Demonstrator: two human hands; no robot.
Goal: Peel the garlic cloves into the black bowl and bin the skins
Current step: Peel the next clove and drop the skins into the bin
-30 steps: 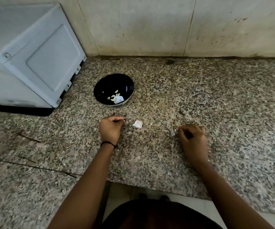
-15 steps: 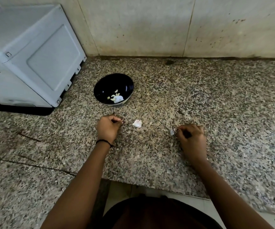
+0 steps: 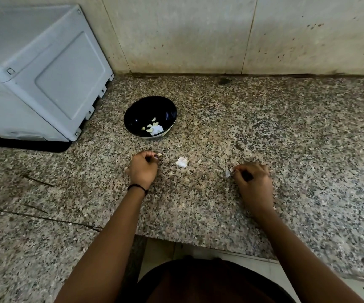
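Gathering skins looks to be the step in hand: peeled cloves [image 3: 152, 127] already lie in the bowl [image 3: 136, 110], which stands on the counter [image 3: 286, 132] just beyond the left hand [image 3: 143, 170]. The hands are well apart, both low at the counter with fingers curled. The right hand [image 3: 253, 182] pinches a thin papery scrap [image 3: 228, 172] at its fingertips. The left hand pinches a small pale bit [image 3: 160, 154]; whether that is skin or clove is too small to tell. Between the hands lies a white lump [image 3: 182, 162], probably crumpled skin, though it could be an unpeeled clove. The next move, I judge, calls for picking up that lump and carrying the scraps to a bin. No bin is in view, so where it stands cannot be told. A grey box [image 3: 45, 73] is cut off at the left edge, and curled fingers hide both palms.
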